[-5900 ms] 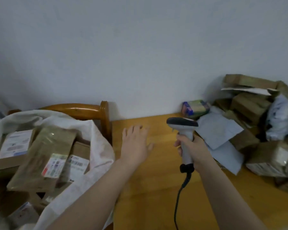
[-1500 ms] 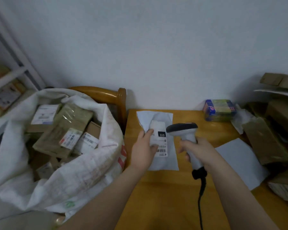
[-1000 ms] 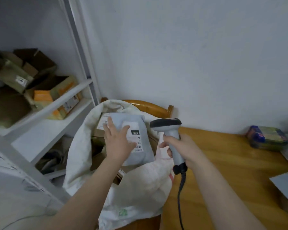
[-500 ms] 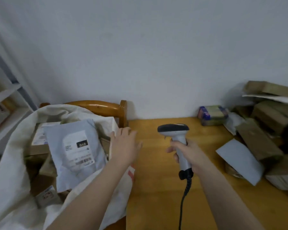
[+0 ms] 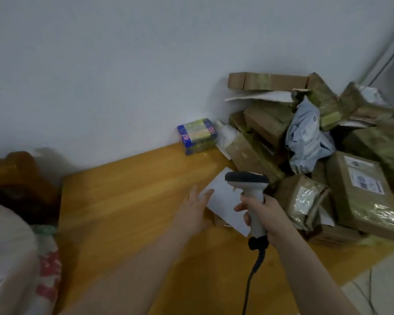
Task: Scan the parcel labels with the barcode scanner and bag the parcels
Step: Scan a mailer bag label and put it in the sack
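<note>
The white flat mailer (image 5: pixel 221 203) lies on the wooden table (image 5: pixel 123 201), at the foot of the parcel heap, its blank side up and its far corner under the head of the barcode scanner (image 5: pixel 246 178). The left hand (image 5: pixel 195 212) reaches over the tabletop with its fingers (image 5: pixel 206 193) straight and slightly spread, the tips at the mailer's left corner; the blur hides whether they press on it. The right hand (image 5: pixel 264 212) is wrapped round the scanner's pale handle, holding it upright over the mailer with the dark head pointing left, and the black cable (image 5: pixel 251 276) hangs from the butt towards the near edge of the table. Just right of the scanner sits a small taped brown box (image 5: pixel 303 198), and beside that a larger brown box (image 5: pixel 362 192) with a printed label on top. Behind them more brown cartons are stacked against the wall around a crumpled grey poly bag (image 5: pixel 305 142). A blue and green packet (image 5: pixel 197 136) stands alone by the wall, left of the heap. At the far left, off the table's end, a white sack (image 5: pixel 11 258) with red print bulges in front of a wooden chair back (image 5: pixel 16 171).
</note>
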